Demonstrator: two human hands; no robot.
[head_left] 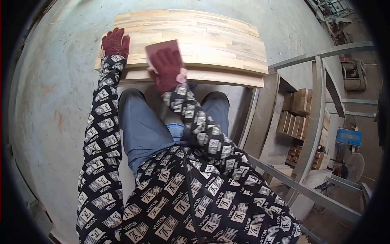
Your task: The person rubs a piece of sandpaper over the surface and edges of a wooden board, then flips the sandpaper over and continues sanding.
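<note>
A wide board of glued wooden strips (203,30) lies flat in front of my knees, with another wooden layer (195,75) showing under its near edge. My left hand (115,42), in a dark red knitted glove, rests on the board's left end with its fingers stretched forward. My right hand (167,69), gloved alike and slightly blurred, holds a reddish-brown sheet of sandpaper (172,44) against the board's top near the close edge. Part of the sheet is hidden under the fingers.
Metal frame bars (321,101) stand to my right. Behind them are stacked wood pieces (294,124), a blue box (348,137) and a round fan (355,166). Concrete floor (53,81) stretches along the left.
</note>
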